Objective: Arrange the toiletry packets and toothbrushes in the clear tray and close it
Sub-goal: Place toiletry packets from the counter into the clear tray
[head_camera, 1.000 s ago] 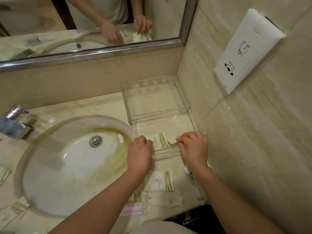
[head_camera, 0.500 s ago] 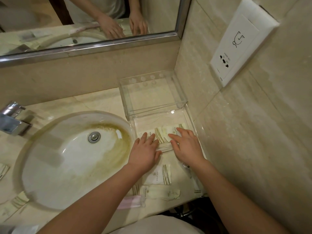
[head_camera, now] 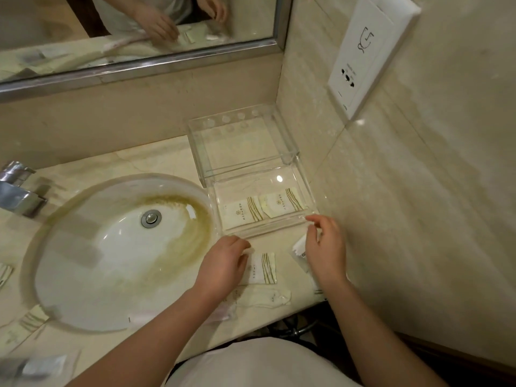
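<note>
The clear tray (head_camera: 308, 198) stands in the counter's right corner with its lid (head_camera: 240, 141) swung open behind it. Two cream toiletry packets (head_camera: 243, 215) (head_camera: 282, 205) lie side by side in the tray. On the counter in front of the tray, my left hand (head_camera: 223, 263) curls its fingers onto the left edge of a third packet (head_camera: 264, 270). My right hand (head_camera: 325, 247) hovers by the tray's front right corner, fingers loosely curled and holding nothing, above a white wrapped item (head_camera: 298, 248). Another packet (head_camera: 265, 298) and a pink toothbrush (head_camera: 223, 314) lie nearer the counter edge.
A stained oval sink (head_camera: 120, 247) fills the counter to the left, with a chrome tap (head_camera: 16, 191) beyond it. More packets (head_camera: 30, 319) lie at the sink's front left. A wall socket plate (head_camera: 365, 51) and the tiled wall close off the right; a mirror (head_camera: 125, 29) runs behind.
Both hands have drawn back out of the tray, leaving two packets flat inside. My left hand has dropped onto the packet on the counter; my right hand has lifted beside the tray's front corner.
</note>
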A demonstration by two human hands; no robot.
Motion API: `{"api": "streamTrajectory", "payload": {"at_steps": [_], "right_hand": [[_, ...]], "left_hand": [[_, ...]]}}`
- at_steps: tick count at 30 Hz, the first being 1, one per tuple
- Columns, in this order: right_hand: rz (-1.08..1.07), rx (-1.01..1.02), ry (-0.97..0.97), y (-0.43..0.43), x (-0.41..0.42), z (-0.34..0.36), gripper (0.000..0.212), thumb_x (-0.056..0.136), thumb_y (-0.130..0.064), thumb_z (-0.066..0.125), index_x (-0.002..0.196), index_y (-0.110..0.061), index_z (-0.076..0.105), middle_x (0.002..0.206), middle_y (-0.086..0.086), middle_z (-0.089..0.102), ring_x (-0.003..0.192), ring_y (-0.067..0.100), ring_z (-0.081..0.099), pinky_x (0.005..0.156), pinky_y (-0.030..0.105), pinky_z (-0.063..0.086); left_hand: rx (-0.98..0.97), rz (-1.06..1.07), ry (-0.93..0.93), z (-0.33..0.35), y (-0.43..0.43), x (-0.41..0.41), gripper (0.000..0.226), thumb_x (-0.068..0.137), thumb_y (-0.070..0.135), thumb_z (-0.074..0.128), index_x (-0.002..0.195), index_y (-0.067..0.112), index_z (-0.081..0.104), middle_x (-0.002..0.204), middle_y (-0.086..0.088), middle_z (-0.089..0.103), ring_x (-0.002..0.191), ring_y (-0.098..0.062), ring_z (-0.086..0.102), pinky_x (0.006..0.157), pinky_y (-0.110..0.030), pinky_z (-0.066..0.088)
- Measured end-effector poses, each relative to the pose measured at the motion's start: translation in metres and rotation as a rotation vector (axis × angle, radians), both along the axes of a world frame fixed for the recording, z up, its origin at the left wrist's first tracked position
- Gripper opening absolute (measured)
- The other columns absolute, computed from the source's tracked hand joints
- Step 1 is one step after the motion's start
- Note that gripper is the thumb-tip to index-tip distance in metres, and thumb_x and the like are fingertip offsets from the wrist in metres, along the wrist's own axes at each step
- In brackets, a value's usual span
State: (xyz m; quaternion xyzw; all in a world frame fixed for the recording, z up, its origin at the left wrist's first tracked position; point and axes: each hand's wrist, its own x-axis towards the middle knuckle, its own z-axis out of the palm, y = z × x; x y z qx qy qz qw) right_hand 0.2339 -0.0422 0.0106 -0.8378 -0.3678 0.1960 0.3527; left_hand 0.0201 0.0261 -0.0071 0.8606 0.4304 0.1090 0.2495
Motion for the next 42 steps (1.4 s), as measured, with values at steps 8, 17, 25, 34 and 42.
{"api": "streamTrajectory", "payload": {"at_steps": [8, 17, 25, 34, 42], "right_hand": [[-0.134, -0.163, -0.005, -0.050, -0.009, -0.023, 0.038, 0.089, -0.004, 0.057, 0.127, -0.013, 0.057, 0.120, 0.003, 0.057, 0.103, 0.017, 0.059, 0.089, 0.032, 0.050], [-0.066, -0.464, -0.166, -0.068, -0.009, -0.018, 0.066, 0.084, -0.030, 0.069, 0.142, -0.020, 0.039, 0.141, 0.002, 0.046, 0.105, 0.028, 0.063, 0.076, 0.036, 0.052], [-0.050, -0.580, -0.210, -0.070, -0.009, -0.019, 0.079, 0.081, -0.039, 0.074, 0.144, -0.020, 0.031, 0.142, 0.003, 0.045, 0.107, 0.027, 0.064, 0.075, 0.038, 0.053], [-0.020, -0.347, -0.156, -0.062, 0.001, 0.002, 0.013, 0.083, -0.016, 0.066, 0.077, -0.021, 0.055, 0.093, 0.000, 0.060, 0.074, 0.018, 0.057, 0.060, 0.030, 0.048], [0.114, 0.489, -0.025, -0.044, -0.017, 0.033, 0.019, 0.065, 0.010, 0.082, 0.071, -0.008, 0.076, 0.125, 0.009, 0.050, 0.101, 0.009, 0.050, 0.080, 0.019, 0.049]], "left_hand": [[-0.034, -0.080, 0.305, -0.017, -0.018, 0.007, 0.057, 0.069, 0.023, 0.076, 0.124, 0.020, 0.060, 0.109, -0.002, 0.060, 0.098, -0.025, 0.053, 0.079, -0.035, 0.047], [-0.055, 0.014, 0.289, -0.015, -0.010, 0.010, 0.034, 0.073, 0.021, 0.073, 0.104, 0.017, 0.061, 0.102, -0.003, 0.054, 0.092, -0.022, 0.049, 0.074, -0.031, 0.045], [-0.242, 0.147, 0.047, 0.000, -0.003, 0.014, 0.024, 0.083, 0.015, 0.066, 0.106, 0.016, 0.064, 0.100, 0.003, 0.064, 0.091, -0.018, 0.061, 0.068, -0.026, 0.041], [-0.531, 0.304, -0.172, 0.029, 0.011, 0.018, 0.033, 0.082, 0.008, 0.067, 0.112, 0.020, 0.063, 0.098, 0.009, 0.063, 0.092, -0.012, 0.062, 0.073, -0.021, 0.046], [-0.660, 0.453, -0.346, 0.048, 0.026, 0.006, 0.019, 0.083, 0.003, 0.065, 0.089, 0.020, 0.071, 0.092, 0.001, 0.073, 0.087, -0.020, 0.069, 0.084, -0.041, 0.056]]}}
